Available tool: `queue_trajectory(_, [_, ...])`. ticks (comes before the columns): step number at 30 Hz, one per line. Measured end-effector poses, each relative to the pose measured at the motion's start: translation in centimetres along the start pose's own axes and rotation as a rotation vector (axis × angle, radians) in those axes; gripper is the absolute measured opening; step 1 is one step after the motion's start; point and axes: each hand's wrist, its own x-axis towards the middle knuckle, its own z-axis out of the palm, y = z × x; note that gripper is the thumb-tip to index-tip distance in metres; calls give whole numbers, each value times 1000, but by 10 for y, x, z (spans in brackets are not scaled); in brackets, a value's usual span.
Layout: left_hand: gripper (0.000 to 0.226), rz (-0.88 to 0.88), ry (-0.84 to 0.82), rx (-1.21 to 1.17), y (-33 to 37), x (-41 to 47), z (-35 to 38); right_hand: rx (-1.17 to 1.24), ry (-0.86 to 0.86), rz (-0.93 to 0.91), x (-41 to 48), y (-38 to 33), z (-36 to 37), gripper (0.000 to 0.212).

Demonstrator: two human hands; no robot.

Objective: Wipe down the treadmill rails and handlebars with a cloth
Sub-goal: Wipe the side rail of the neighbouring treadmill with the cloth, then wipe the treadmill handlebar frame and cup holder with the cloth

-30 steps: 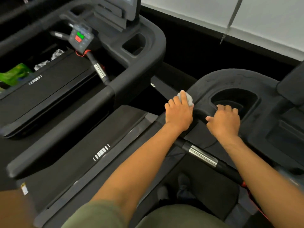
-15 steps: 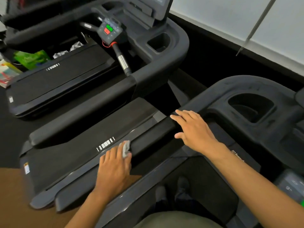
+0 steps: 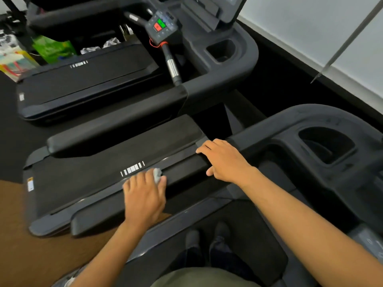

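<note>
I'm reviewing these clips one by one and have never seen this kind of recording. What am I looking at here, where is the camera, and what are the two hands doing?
There is no robot here. The camera sits on a person's head and looks down, so the two bare arms coming in from below are the wearer's own. They stand on a dark treadmill in a gym; a second treadmill with a red and green button panel stands to the left. The left hand presses a small crumpled grey cloth against the padded side rail of the treadmill they stand on, wiping it. The right hand rests flat on the same rail, farther up toward the console, holding nothing. A cup holder recess shows at right, and the wearer's shoes below.
</note>
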Motion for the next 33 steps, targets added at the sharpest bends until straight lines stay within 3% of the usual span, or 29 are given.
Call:
queue_trajectory(4, [56, 130, -64, -55, 86, 52, 9, 50, -10, 50, -1, 0, -2, 80])
queue_trajectory(8, [49, 207, -175, -101, 93, 69, 1, 38, -23, 76, 1, -2, -3, 81])
queue_trajectory(13, [48, 256, -189, -129, -17, 31, -13, 61, -48, 92, 5, -2, -2, 80])
queue_trajectory(18, [71, 62, -159, 79, -156, -45, -27, 80, -51, 61, 4, -5, -4, 77])
queue_trajectory(21, [55, -119, -58, 19, -175, -75, -20, 86, -24, 50, 3, -9, -5, 78])
queue_trajectory(25, [59, -228, 124, -41, -108, -66, 3, 86, 102, 93, -17, -6, 6, 84])
queue_trajectory(29, [63, -39, 219, -162, -4, -34, 27, 138, 220, 245, -53, 12, 13, 79])
queue_trajectory(33, [58, 105, 215, -181, 70, 1, 33, 221, 218, 428, -101, 43, 20, 71])
